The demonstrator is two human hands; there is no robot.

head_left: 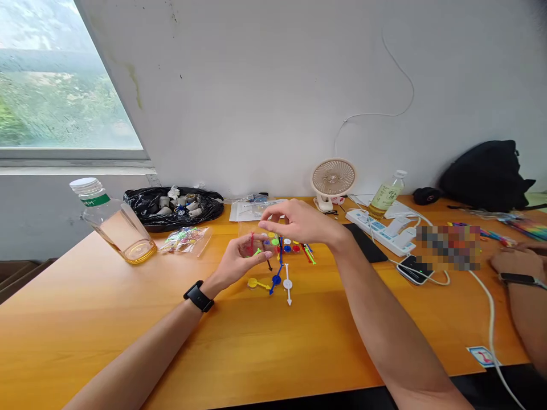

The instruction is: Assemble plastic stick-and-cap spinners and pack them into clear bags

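My left hand (243, 257) is curled low over the table, thumb towards the right. A red arrow-shaped piece (252, 244) and a green arrow-tipped piece (257, 251) show by its fingers; its exact grip is hard to make out. Above it my right hand (301, 222) reaches in from the right, fingers bent down and drawn together, with any held thing too small to tell. Just in front lie a yellow arrow spinner (253, 283), a blue arrow spinner (276, 280) and a white arrow spinner (288, 283). Behind them are several coloured discs (287, 249) and arrows (308, 254), partly covered by my hands.
At left stand a large bottle (123, 228), a bag of small parts (186, 240) and a black plastic bag (141, 202). Rightward are a fan (333, 177), drink bottle (384, 196), power strip (380, 230), cables and another person's arm (523, 296).
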